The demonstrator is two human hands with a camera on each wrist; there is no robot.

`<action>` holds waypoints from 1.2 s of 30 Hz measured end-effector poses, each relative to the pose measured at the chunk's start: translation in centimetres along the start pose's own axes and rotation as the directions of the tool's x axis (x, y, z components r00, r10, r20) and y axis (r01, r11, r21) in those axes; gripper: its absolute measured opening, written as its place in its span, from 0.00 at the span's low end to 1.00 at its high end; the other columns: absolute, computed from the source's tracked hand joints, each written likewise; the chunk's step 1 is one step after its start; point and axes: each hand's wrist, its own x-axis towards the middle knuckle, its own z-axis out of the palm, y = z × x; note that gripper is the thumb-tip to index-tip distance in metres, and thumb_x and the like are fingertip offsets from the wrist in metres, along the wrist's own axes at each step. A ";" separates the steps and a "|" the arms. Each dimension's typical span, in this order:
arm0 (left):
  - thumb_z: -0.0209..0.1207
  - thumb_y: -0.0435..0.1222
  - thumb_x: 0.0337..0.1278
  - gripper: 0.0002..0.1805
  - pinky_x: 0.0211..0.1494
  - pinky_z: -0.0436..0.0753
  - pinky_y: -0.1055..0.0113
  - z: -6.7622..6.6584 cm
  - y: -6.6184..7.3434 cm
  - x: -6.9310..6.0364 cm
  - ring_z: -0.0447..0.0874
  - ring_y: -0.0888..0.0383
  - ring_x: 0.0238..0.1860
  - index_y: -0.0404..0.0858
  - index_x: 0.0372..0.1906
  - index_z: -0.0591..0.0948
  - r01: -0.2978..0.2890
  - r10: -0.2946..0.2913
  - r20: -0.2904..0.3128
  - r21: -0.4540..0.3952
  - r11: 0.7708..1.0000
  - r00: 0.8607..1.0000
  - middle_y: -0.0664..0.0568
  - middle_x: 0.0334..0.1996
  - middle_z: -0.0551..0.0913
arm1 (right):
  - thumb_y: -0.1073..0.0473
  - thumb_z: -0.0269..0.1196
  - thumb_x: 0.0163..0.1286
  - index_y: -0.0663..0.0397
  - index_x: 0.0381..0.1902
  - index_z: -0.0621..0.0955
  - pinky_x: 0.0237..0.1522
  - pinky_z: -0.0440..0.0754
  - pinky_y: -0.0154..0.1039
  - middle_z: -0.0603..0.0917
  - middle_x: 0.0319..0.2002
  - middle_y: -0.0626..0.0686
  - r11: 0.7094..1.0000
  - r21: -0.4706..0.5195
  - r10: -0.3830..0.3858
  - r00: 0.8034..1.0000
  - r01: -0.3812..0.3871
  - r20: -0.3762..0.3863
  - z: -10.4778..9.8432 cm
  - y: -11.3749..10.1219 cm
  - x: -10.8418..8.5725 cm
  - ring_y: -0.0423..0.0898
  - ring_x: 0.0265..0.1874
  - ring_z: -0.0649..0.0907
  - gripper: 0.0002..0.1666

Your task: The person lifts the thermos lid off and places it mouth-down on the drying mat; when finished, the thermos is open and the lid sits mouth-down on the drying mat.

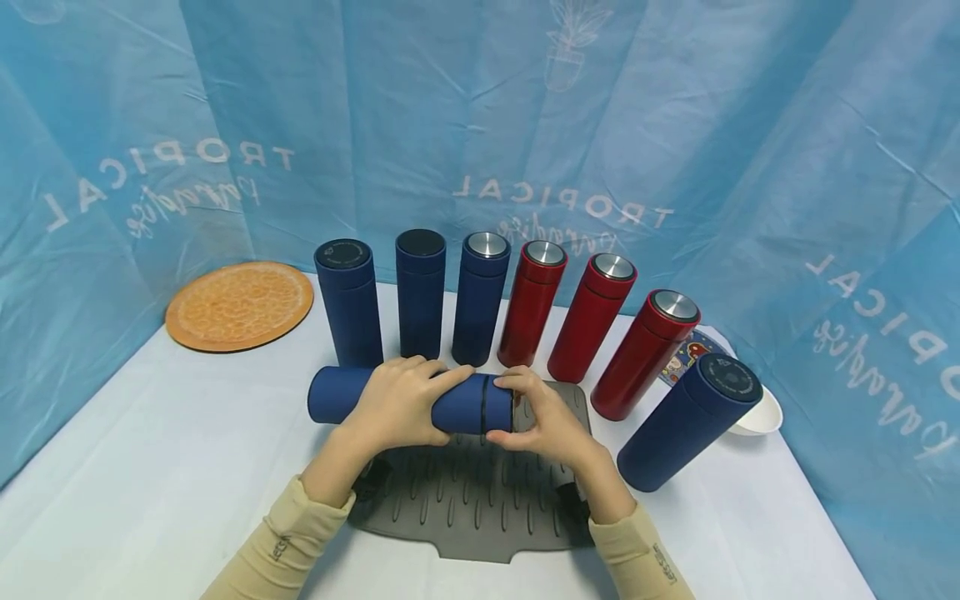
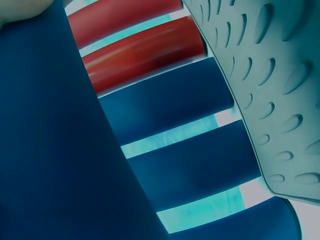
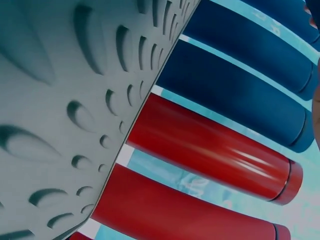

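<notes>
A dark blue thermos bottle (image 1: 337, 396) lies sideways in the air over a grey ridged mat (image 1: 472, 517). My left hand (image 1: 401, 402) grips its body, thumb on the near side. At the right end, my right hand (image 1: 543, 421) holds the lid (image 1: 498, 407) between thumb and fingers; a dark ring marks the seam. In the left wrist view the held bottle (image 2: 60, 140) fills the left side, with part of a hand (image 2: 22, 10) at the top corner. The right wrist view shows only slivers of a hand at its right edge.
Behind the mat stand three blue bottles (image 1: 420, 300) and three red bottles (image 1: 592, 321). Another blue bottle (image 1: 686, 425) stands at right, before a white bowl (image 1: 757, 417) and a patterned item (image 1: 678, 358). An orange round mat (image 1: 240, 307) lies back left. Blue curtains (image 1: 420, 125) surround the table.
</notes>
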 end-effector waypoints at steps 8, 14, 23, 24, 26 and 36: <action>0.73 0.59 0.18 0.45 0.36 0.80 0.59 -0.1 -0.1 0.1 0.80 0.54 0.33 0.49 0.55 0.77 0.029 -0.029 0.009 -0.012 1.000 1.000 0.52 0.35 0.82 | 0.54 0.70 0.52 0.44 0.62 0.61 0.37 0.79 0.47 0.72 0.47 0.52 0.970 0.083 0.227 0.974 -0.228 0.021 -0.2 -0.9 0.0 0.45 0.37 0.74 0.43; 0.70 0.64 0.20 0.46 0.37 0.79 0.58 -0.4 -0.1 0.2 0.80 0.54 0.34 0.50 0.56 0.76 0.035 -0.035 0.008 0.011 0.999 0.999 0.52 0.35 0.82 | 0.41 0.59 0.61 0.38 0.66 0.55 0.39 0.79 0.46 0.72 0.50 0.57 0.895 0.224 0.384 0.922 -0.385 0.052 -0.4 -0.8 0.3 0.48 0.37 0.78 0.41; 0.70 0.63 0.21 0.45 0.36 0.78 0.59 0.0 0.1 0.2 0.79 0.53 0.33 0.50 0.56 0.77 -0.001 0.002 -0.018 0.062 0.998 1.000 0.51 0.33 0.81 | 0.39 0.39 0.72 0.57 0.52 0.68 0.24 0.67 0.37 0.78 0.23 0.56 0.680 0.360 0.650 0.752 -0.638 0.105 -0.5 -1.3 0.6 0.48 0.19 0.78 0.28; 0.70 0.63 0.21 0.45 0.36 0.78 0.58 0.2 0.1 0.2 0.79 0.53 0.33 0.50 0.56 0.77 -0.008 0.009 -0.021 0.065 0.998 1.000 0.51 0.34 0.81 | 0.39 0.40 0.72 0.56 0.51 0.69 0.24 0.67 0.37 0.78 0.23 0.55 0.666 0.364 0.663 0.740 -0.651 0.113 -0.5 -1.2 0.6 0.47 0.19 0.78 0.28; 0.70 0.62 0.21 0.45 0.37 0.79 0.58 0.4 0.1 0.2 0.80 0.52 0.34 0.50 0.56 0.76 -0.020 0.022 -0.024 0.068 0.997 0.999 0.50 0.34 0.81 | 0.40 0.43 0.71 0.56 0.50 0.69 0.25 0.68 0.37 0.78 0.21 0.55 0.654 0.363 0.672 0.730 -0.664 0.127 -0.5 -1.3 0.6 0.47 0.19 0.78 0.26; 0.69 0.63 0.22 0.45 0.41 0.80 0.57 0.4 0.2 0.2 0.81 0.50 0.36 0.51 0.56 0.77 -0.051 0.057 -0.036 0.138 0.989 0.998 0.48 0.36 0.83 | 0.47 0.50 0.69 0.58 0.53 0.62 0.33 0.81 0.39 0.79 0.36 0.59 0.609 0.518 0.552 0.790 -0.600 0.266 -0.9 -0.8 0.4 0.50 0.24 0.83 0.25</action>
